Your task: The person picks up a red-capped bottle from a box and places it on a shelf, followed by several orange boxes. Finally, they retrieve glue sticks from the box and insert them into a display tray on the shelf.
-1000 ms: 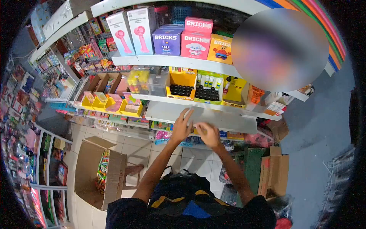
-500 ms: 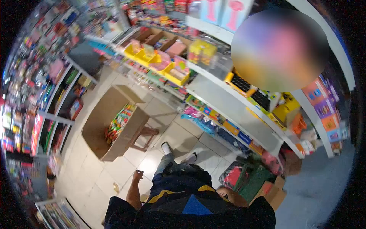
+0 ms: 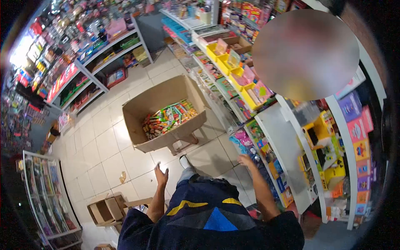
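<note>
A large open cardboard box rests on a low brown stool ahead of me. Inside it lie many small, brightly coloured packets, heaped toward one side. My left hand hangs in the air short of the box, its fingers apart and nothing in them. Farther right, my right hand is held out beside the lower shelf with its bagged goods. Its fingers are stretched out and it holds nothing I can see. Neither hand touches the box.
White shelving with yellow bins runs along my right. Lower shelves stand at the back left, and a glass-fronted rack at the near left. Small open cartons sit on the tiled floor behind my left arm.
My view has turned left and the box appears nearer, its packets more visible. Both hands have risen forward; the right arm, mostly hidden at my side before, now reaches out.
</note>
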Motion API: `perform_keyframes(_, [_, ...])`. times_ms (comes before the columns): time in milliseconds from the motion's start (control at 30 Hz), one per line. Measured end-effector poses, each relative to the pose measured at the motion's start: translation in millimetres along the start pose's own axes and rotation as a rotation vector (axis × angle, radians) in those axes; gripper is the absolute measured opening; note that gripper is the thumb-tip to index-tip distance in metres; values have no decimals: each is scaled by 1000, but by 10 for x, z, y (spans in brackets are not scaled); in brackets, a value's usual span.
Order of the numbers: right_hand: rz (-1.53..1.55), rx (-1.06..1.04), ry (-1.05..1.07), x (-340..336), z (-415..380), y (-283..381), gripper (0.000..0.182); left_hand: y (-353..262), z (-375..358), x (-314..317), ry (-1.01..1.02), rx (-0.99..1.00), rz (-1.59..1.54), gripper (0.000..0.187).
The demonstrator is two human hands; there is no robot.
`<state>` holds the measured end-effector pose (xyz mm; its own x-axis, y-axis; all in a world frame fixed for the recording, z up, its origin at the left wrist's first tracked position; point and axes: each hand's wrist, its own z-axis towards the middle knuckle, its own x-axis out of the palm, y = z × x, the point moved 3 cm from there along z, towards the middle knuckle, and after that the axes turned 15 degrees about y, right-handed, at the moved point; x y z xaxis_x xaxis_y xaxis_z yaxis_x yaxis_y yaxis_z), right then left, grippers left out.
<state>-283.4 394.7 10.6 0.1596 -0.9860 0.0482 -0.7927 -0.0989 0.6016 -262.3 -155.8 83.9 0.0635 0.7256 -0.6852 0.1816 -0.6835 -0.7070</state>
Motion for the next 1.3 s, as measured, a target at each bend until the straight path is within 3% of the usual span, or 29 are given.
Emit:
perform_keyframes(33, [-16,-49,43,124,95,234,28,-447,123,-312,-23,36,39,69])
perform_keyframes(100, [-46,-140,133,457,226,630,29,-690,377,-637,-108,82,245,74])
perform_keyframes(200, [-202,-128,252,1025,458,984,29,-818,711,-1023,-172,121,384,74])
perform_keyframes(300, [-391,-72,327,1536,665,1258,30,-802,1041,-1320,-129,54,523,71])
perform_keyframes(400, [-436,-108,399,1870,792,1524,31,-581,1349,-1434,-32,153,563,69])
perform_keyframes(433, [-442,-104,380,1972,855,1602,32,-527,1412,-1446,0,101,514,54])
perform_keyframes(533, [-592,-180,561,2337,1111,1936,31,-388,1576,-1469,145,76,550,41])
perform_keyframes(567, [-698,-165,618,2473,1070,2139,30,-338,1597,-1434,82,138,519,29])
perform_keyframes(667, [-735,-208,882,2886,736,2831,30,-441,1596,-1495,179,28,552,20])
perform_keyframes(733, [-700,-196,1019,3089,435,3319,33,-398,1611,-1488,125,95,494,17])
perform_keyframes(800, [-682,-268,1015,3162,395,3642,34,-379,1562,-1466,111,103,470,15])
perform_keyframes(933, [-601,-479,709,3135,735,3936,33,-469,1566,-1520,113,60,454,13])
perform_keyframes(1167, [-655,-302,682,2670,2128,3423,18,-426,1633,-1491,93,20,387,13])
perform_keyframes(1300, [-872,-149,644,2536,2609,3301,18,-425,1734,-1483,91,-18,362,14])
